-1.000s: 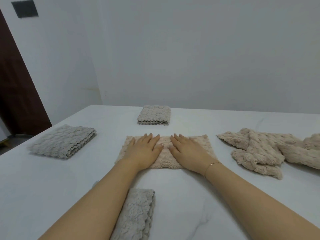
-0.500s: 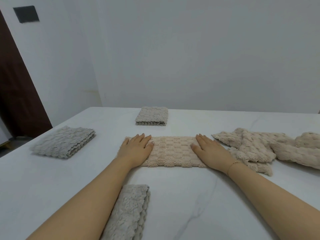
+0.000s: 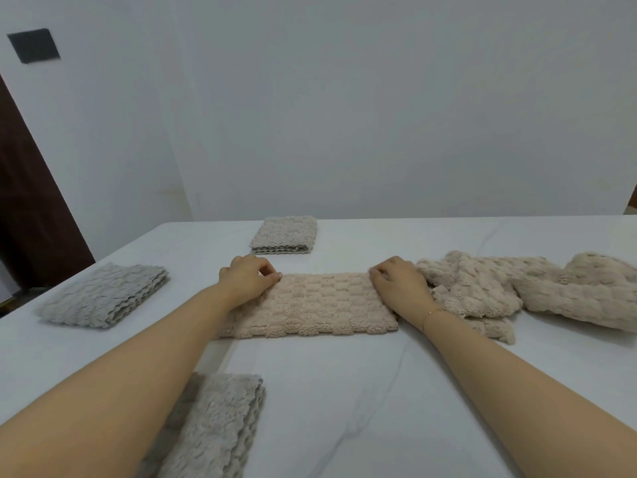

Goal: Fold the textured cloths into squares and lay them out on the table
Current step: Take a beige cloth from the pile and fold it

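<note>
Two hands, left hand (image 3: 246,279) and right hand (image 3: 400,282), pinch the beige cloth's (image 3: 310,307) far corners mid-worktop (image 3: 344,391); it looks soft, light, floppy.

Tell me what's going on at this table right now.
A person is folding textured cloths. Their left hand and right hand pinch the far corners of a beige cloth lying as a long strip on the white table. Three grey folded cloths lie around it; unfolded beige cloths wait at right.
</note>
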{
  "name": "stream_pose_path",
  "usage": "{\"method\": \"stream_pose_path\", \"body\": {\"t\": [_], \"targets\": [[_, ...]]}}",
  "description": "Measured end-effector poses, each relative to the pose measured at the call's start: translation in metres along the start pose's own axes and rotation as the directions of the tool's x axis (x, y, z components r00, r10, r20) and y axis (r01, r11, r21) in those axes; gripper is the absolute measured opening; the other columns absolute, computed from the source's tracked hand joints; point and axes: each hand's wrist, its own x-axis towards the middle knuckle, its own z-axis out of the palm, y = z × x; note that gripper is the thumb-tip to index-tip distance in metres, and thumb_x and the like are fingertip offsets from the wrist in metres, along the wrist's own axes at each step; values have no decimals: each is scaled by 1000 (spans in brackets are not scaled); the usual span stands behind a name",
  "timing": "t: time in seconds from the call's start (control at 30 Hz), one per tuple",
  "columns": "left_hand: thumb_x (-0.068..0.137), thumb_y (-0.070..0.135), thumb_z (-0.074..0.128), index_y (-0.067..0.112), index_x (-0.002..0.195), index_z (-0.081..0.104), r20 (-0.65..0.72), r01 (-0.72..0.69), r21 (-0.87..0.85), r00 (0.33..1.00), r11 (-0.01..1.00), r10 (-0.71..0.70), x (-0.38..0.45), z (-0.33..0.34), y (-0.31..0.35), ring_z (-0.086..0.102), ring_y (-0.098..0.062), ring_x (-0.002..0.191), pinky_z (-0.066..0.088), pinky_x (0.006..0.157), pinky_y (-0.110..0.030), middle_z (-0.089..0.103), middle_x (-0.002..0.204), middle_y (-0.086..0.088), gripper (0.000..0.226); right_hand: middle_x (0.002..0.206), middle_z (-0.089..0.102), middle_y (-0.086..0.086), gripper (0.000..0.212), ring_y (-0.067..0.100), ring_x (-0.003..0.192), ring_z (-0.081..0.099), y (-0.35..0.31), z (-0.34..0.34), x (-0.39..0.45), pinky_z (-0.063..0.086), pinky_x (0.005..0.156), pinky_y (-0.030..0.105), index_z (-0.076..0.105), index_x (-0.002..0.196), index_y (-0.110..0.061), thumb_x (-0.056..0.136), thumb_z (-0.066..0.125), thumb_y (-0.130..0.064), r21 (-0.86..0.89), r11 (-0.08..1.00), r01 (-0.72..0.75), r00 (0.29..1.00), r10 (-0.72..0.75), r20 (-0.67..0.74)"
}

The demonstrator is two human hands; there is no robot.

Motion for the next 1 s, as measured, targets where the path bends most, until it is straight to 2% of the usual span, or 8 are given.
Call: {"method": "stream_pose_path", "body": {"t": [0.07,0.17,0.27,0.43,0.6,0.87,0.93,1.0], "targets": [[88,45,60,31,80,58,13,-26,-13,1000,1000,26,4,0,-1,52,-19,105,38,86,-37,60,94,8,16,111,57,3,26,23,109,48,1,0,8,42,92,37,69,99,-17,93,51,-35,25,1000,-18,1000,18,-5],[84,44,66,31,74,55,-7,-54,-56,999,997,54,5,-1,-5,54,-15,94,38,84,-35,61,89,12,20,102,60,1,11,21,103,53,3,3,15,46,87,36,66,86,-23,86,63,-34,123,992,-19,999,24,-39],[81,37,72,25,73,58,-81,-130,-111,989,985,121,5,-2,-10,59,-12,85,44,86,-35,63,83,11,20,93,63,1,13,20,95,57,4,5,16,49,81,36,61,76,-21,83,69,-30,205,979,-11,997,28,-77],[85,33,67,23,72,56,-126,-233,-78,967,969,223,1,-2,-14,56,-10,78,43,81,-33,61,77,11,20,92,55,-2,14,17,97,48,5,5,17,42,82,34,61,76,-18,85,67,-27,242,969,47,990,-13,-139],[91,30,61,21,78,53,-124,-230,-173,970,958,211,5,-8,-10,56,-15,63,45,68,-31,64,72,4,17,78,60,-5,12,19,83,55,6,7,18,47,78,37,59,79,-17,87,64,-23,355,934,49,985,14,-172],[90,27,62,17,84,55,-119,-213,-132,973,968,198,13,7,-10,53,-15,68,39,60,-25,61,75,4,14,71,56,-1,10,16,63,51,6,12,23,44,63,32,53,88,-15,94,55,-22,346,938,-13,991,57,-118],[90,28,62,18,86,55,-121,-191,-107,977,976,178,12,7,-8,55,-17,74,41,65,-27,60,80,5,13,71,55,-1,6,14,61,50,7,14,23,40,62,29,53,93,-15,94,54,-20,338,941,-13,991,57,-121],[91,30,59,20,95,57,-164,-167,40,972,985,171,8,5,-4,57,-19,92,40,83,-34,61,100,4,11,81,55,1,10,17,73,51,8,14,24,40,68,30,55,102,-12,93,55,-18,262,965,4,991,31,-130]]}}
